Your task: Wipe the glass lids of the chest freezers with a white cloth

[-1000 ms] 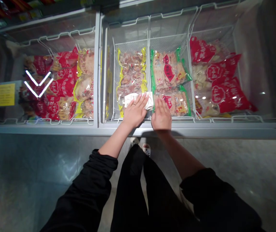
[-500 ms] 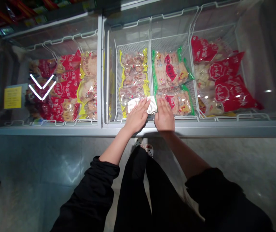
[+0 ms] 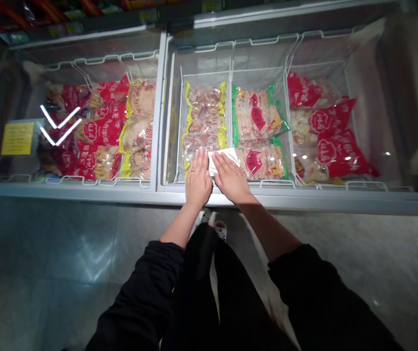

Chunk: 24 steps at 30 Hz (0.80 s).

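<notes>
My right hand (image 3: 231, 178) lies flat with fingers stretched out on a white cloth (image 3: 233, 155), covering much of it. Just beside it, my left hand (image 3: 199, 179) rests flat on the glass lid (image 3: 201, 61) of a chest freezer, fingers extended. Its fingertips are by the cloth's left edge; whether they touch it I cannot tell. Under the glass are yellow-edged packs (image 3: 205, 114) below my left hand and green-edged packs (image 3: 258, 117) to the right of the cloth.
Red bags (image 3: 335, 151) fill a wire basket at the right, with more red bags (image 3: 101, 129) under the left lid. A grey frame bar (image 3: 160, 112) divides the lids. A yellow label (image 3: 18, 138) is at far left. Tiled floor (image 3: 66, 253) lies in front.
My left hand has come off the cloth and sits to its left. My right hand has moved left onto the cloth. The view has shifted slightly.
</notes>
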Each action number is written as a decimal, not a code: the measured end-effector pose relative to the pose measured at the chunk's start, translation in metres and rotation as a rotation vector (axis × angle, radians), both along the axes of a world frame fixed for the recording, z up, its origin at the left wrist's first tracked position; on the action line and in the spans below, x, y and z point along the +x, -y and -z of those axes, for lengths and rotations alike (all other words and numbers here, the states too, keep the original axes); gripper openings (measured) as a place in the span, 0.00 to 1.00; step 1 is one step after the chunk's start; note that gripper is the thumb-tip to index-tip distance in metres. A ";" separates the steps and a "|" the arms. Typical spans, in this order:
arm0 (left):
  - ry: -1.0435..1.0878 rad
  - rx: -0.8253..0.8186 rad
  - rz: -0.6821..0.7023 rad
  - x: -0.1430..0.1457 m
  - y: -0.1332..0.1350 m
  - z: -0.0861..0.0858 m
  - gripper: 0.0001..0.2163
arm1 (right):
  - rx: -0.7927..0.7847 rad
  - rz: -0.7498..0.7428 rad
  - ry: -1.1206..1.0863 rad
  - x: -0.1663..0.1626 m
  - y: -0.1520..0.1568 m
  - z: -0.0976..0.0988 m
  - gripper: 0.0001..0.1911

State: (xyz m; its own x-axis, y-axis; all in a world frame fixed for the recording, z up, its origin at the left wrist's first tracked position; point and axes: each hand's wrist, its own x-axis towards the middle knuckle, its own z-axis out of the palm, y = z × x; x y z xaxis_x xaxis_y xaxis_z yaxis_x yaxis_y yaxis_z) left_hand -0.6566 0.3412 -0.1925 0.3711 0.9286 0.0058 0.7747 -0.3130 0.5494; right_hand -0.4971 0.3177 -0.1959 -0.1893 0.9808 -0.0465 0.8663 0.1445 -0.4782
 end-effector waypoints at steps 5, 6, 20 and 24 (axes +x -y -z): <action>-0.048 0.000 -0.067 0.001 0.003 0.000 0.32 | -0.047 0.116 0.043 0.017 0.022 0.000 0.31; -0.060 -0.002 -0.060 0.002 0.003 -0.001 0.32 | -0.057 0.146 0.053 0.018 0.028 -0.001 0.31; -0.177 0.006 0.045 0.008 0.003 -0.007 0.32 | -0.142 0.210 0.073 0.047 0.018 -0.001 0.32; -0.175 0.004 0.090 0.008 0.003 -0.008 0.34 | -0.150 0.138 0.035 0.021 0.026 0.002 0.32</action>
State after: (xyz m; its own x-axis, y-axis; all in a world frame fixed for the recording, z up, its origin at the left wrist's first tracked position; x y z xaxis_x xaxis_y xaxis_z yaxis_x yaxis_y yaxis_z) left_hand -0.6487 0.3380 -0.1843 0.4487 0.8915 -0.0622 0.8268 -0.3878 0.4074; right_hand -0.4763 0.2919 -0.1977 -0.0491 0.9789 -0.1986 0.8892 -0.0477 -0.4550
